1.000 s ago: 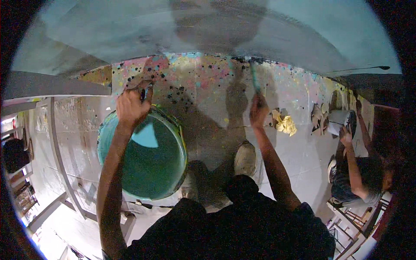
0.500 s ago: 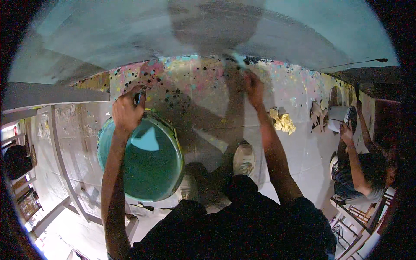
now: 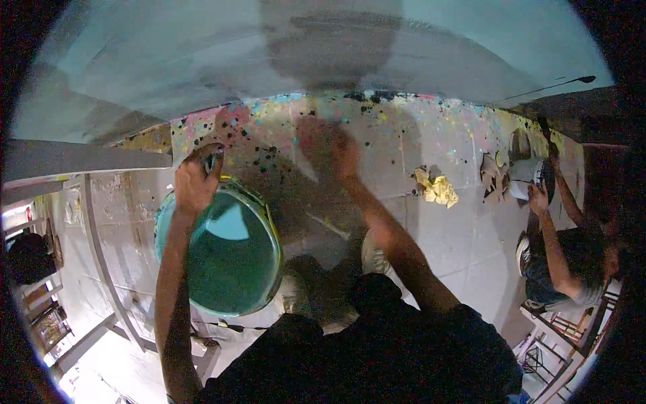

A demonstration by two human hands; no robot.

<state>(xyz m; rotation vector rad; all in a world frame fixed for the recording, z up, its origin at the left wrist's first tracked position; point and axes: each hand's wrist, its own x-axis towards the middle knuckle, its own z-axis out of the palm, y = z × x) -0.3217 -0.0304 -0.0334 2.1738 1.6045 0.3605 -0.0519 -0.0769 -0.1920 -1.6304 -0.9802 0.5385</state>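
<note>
A large round bucket (image 3: 232, 269) of teal paint stands on the floor to my left, its rim streaked with yellow and dark paint. My left hand (image 3: 196, 183) is closed just over the bucket's far-left rim. Something small and bluish-grey shows between its thumb and fingers, too little to name. My right hand (image 3: 342, 153) is smeared by motion above the floor, right of the bucket and short of the wall. Its fingers blur into shadow, so whatever it may hold cannot be made out. The lower wall (image 3: 437, 57) ahead is grey-teal with uneven streaks.
Paint-spattered sheeting (image 3: 269, 128) covers the floor along the wall. Crumpled yellow paper (image 3: 439, 190) lies to the right, with torn brown paper (image 3: 494, 176) beyond. Another person (image 3: 565, 259) crouches far right, holding a light container (image 3: 528, 180). A grey frame (image 3: 87, 158) stands at left.
My right hand has drawn back from the foot of the wall, moving left and nearer to me; the pale-blue tip by the wall no longer shows. My left hand stays at the bucket.
</note>
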